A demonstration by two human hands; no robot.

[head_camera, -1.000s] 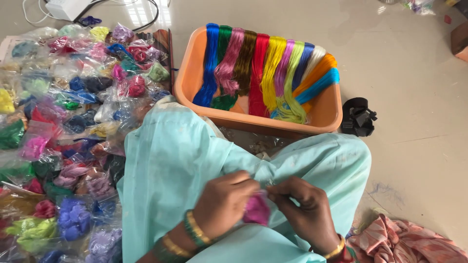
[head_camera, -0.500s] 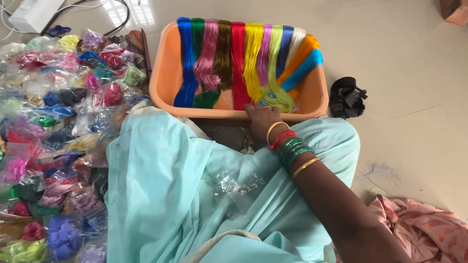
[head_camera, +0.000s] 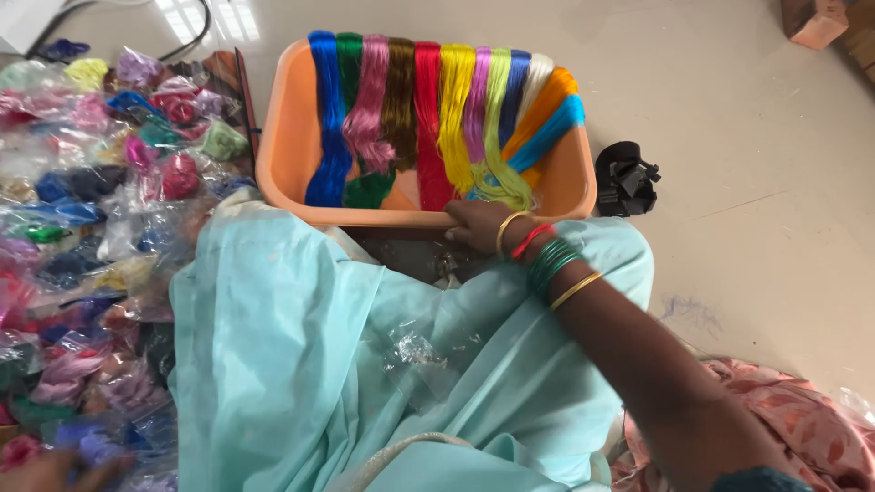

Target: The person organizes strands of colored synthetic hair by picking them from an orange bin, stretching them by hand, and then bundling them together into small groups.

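Pale tiled floor [head_camera: 729, 109], person seated, mint cloth [head_camera: 301, 364] over lap. Orange plastic tub [head_camera: 283, 155] just ahead of the knees, thread skeins [head_camera: 437, 118] draped side by side over its far rim: blue, green, pink, brown, red, yellow, lime, orange. Right hand [head_camera: 478, 223] on the tub's near rim, fingers hidden, can't tell grip. Left hand [head_camera: 55, 469] blurred at bottom-left by bagged thread packets [head_camera: 100, 228], grip unclear. Empty clear bag [head_camera: 415, 351] on lap.

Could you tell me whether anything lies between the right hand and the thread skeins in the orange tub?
Only the tub's near rim. The right hand rests on that rim, just short of the yellow-green skeins; nothing else visible lies between them. The left hand is low at the packets, blurred.
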